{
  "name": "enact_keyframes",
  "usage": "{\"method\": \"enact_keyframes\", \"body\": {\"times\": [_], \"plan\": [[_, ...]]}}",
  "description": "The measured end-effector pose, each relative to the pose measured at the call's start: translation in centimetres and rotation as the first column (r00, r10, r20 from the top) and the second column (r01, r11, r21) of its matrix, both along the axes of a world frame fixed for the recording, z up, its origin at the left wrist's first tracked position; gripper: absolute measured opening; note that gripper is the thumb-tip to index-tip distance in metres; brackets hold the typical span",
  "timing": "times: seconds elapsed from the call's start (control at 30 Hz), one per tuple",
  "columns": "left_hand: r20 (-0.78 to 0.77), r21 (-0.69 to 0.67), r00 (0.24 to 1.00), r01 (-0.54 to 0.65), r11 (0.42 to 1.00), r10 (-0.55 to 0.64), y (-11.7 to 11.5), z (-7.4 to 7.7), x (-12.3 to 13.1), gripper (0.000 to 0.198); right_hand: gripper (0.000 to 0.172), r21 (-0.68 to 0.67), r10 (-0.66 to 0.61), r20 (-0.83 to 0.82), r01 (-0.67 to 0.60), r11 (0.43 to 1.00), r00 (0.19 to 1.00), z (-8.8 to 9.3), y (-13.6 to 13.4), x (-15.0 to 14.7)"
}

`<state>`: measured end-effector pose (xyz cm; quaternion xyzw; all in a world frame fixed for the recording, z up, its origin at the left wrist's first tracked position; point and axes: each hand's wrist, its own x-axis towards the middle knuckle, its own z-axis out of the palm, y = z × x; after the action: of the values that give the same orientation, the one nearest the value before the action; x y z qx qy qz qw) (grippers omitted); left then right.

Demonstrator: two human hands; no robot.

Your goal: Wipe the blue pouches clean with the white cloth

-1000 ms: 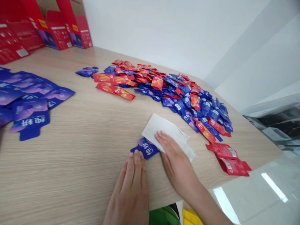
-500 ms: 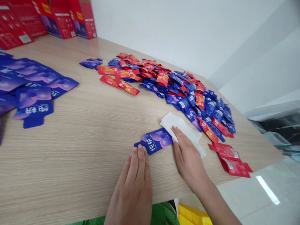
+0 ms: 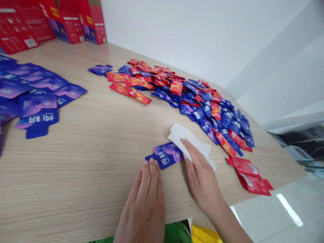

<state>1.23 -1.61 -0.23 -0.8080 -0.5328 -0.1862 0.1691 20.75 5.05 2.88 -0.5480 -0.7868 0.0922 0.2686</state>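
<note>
A blue-purple sachet (image 3: 165, 156) with white lettering lies flat on the table near its front edge. The stretched fingers of my left hand (image 3: 146, 199), held side by side, press on its narrow left end. My right hand (image 3: 202, 179) grips a folded white tissue (image 3: 193, 136) and presses it over the sachet's right end, hiding that part. My right thumb is mostly out of sight beside the tissue.
A long heap of red and blue sachets (image 3: 187, 92) runs along the table's far right. Two red sachets (image 3: 253, 177) lie at the right edge. Blue sachets (image 3: 37, 81) overlap at left. Red boxes (image 3: 93, 25) stand behind them. A yellow object (image 3: 205, 234) shows below the table.
My right hand and the tissue have slid slightly left along the sachet, covering more of its right part. My left hand stays on the sachet's left end.
</note>
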Motion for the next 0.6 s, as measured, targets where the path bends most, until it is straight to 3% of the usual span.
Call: {"method": "enact_keyframes", "body": {"times": [0.1, 0.17, 0.27, 0.33, 0.4, 0.5, 0.6], "plan": [[-0.006, -0.032, 1.0, 0.006, 0.999, -0.006, 0.0, 0.0, -0.1, 0.056, 0.059, -0.048, 0.298, 0.021, -0.297, 0.954, 0.954, 0.6, -0.9, -2.3], [-0.016, -0.039, 1.0, 0.013, 0.999, -0.013, 0.0, 0.1, -0.3, 0.055, 0.06, -0.071, 0.343, 0.065, -0.338, 0.938, 0.937, 0.5, -0.7, -2.5], [-0.029, -0.006, 0.999, 0.012, 1.0, -0.012, 0.1, 0.0, -0.4, 0.064, 0.052, -0.038, 0.11, 0.092, -0.107, 0.994, 0.99, -0.3, 0.3, -0.3], [-0.032, 0.004, 0.999, 0.012, 1.0, -0.012, 0.0, -0.2, -0.4, 0.067, 0.049, -0.001, -0.058, 0.074, 0.058, 0.998, 0.996, -0.7, 0.7, 1.1], [-0.029, 0.004, 0.999, 0.014, 1.0, -0.013, 0.0, -0.3, -0.3, 0.068, 0.049, 0.009, -0.1, 0.031, 0.1, 0.995, 0.994, -0.6, 0.5, 1.0], [-0.032, -0.001, 0.999, 0.009, 1.0, -0.009, 0.0, -0.2, -0.1, 0.065, 0.053, -0.02, 0.126, -0.002, -0.126, 0.992, 0.992, 0.2, -0.5, -1.6], [-0.055, -0.017, 0.998, -0.003, 1.0, 0.002, 0.1, -0.1, -0.1, 0.06, 0.057, -0.056, 0.319, 0.063, -0.316, 0.947, 0.946, 0.4, -0.8, -3.1]]}}
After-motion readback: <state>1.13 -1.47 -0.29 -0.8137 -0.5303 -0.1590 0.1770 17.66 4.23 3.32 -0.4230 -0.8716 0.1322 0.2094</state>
